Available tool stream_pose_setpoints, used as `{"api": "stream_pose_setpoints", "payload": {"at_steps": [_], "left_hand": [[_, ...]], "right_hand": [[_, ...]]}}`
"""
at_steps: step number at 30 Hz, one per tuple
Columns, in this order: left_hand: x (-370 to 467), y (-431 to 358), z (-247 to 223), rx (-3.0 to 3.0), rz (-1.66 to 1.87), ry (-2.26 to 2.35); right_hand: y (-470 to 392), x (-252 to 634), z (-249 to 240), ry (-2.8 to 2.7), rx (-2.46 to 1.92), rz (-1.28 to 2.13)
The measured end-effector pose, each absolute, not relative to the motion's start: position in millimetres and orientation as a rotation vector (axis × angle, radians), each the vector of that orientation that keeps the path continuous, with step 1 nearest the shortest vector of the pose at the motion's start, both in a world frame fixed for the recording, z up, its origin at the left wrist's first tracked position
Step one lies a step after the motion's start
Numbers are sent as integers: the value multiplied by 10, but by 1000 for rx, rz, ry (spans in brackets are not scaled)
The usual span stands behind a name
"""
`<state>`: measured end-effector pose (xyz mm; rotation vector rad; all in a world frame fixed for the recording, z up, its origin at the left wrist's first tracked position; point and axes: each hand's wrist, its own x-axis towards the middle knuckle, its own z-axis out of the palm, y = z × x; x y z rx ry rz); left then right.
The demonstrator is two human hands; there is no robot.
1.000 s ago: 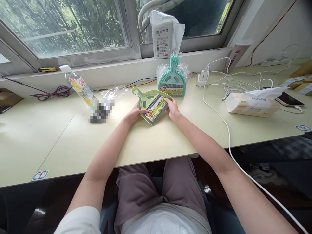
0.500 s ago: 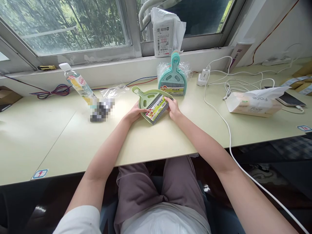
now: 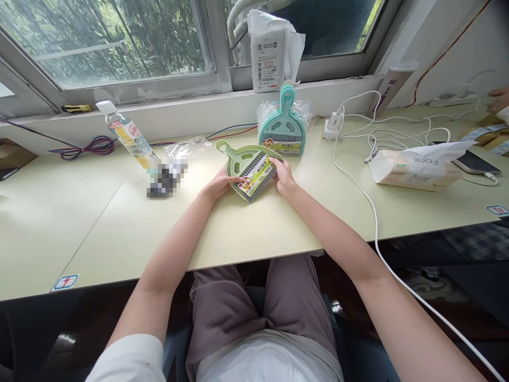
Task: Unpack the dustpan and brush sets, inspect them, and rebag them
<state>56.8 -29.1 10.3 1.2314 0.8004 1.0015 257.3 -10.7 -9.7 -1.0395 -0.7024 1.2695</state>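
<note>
A green dustpan (image 3: 239, 154) is held tilted above the table between my two hands, its looped handle pointing to the upper left. Nested in it is a small brush (image 3: 254, 187) with grey bristles and a yellow printed label across them. My left hand (image 3: 221, 183) grips the left edge, thumb on the front. On the right edge, my right hand (image 3: 283, 176) is closed with its thumb over the label's end; its other fingers are hidden behind. Just beyond stands a stack of teal dustpan sets (image 3: 283, 127), partly in clear plastic.
A tilted drink bottle (image 3: 133, 138) and a blurred dark patch are at the left. Clear plastic film (image 3: 189, 148) lies behind the dustpan. At the right are a tissue pack (image 3: 413, 168), a phone (image 3: 475, 161), a charger (image 3: 333, 125) and white cables. A co-worker's hand (image 3: 499, 100) shows at the right edge.
My hands and the green dustpan stay practically still. A co-worker's hand has come into view at the far right edge.
</note>
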Motion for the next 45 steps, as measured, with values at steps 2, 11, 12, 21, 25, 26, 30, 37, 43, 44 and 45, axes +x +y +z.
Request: {"api": "stream_pose_setpoints", "payload": {"at_steps": [2, 11, 12, 21, 25, 26, 30, 37, 43, 44, 45], "left_hand": [[570, -294, 108, 1235, 993, 800], [568, -297, 115, 1228, 1009, 825], [568, -299, 116, 1231, 1006, 823], [564, -298, 119, 1236, 998, 810], [561, -297, 118, 1232, 1005, 818], [561, -296, 118, 1231, 1006, 817], [564, -292, 115, 1247, 998, 799], [523, -283, 108, 1300, 922, 806], [416, -261, 94, 1363, 806, 780], [406, -261, 94, 1370, 803, 778], [400, -261, 96, 1376, 803, 775]], "right_hand": [[-113, 2571, -90, -703, -1042, 1266], [-133, 2568, -74, -719, -1016, 1294], [-136, 2567, -72, -713, -1015, 1293], [-153, 2565, -52, -719, -1031, 1287], [-170, 2571, -41, -726, -1017, 1292], [-175, 2572, -39, -731, -1013, 1293], [-177, 2574, -35, -712, -1012, 1279], [-162, 2578, 11, -586, -989, 1232], [-191, 2577, 45, -566, -989, 1236], [-196, 2575, 47, -571, -990, 1238], [-199, 2573, 48, -573, -992, 1239]]}}
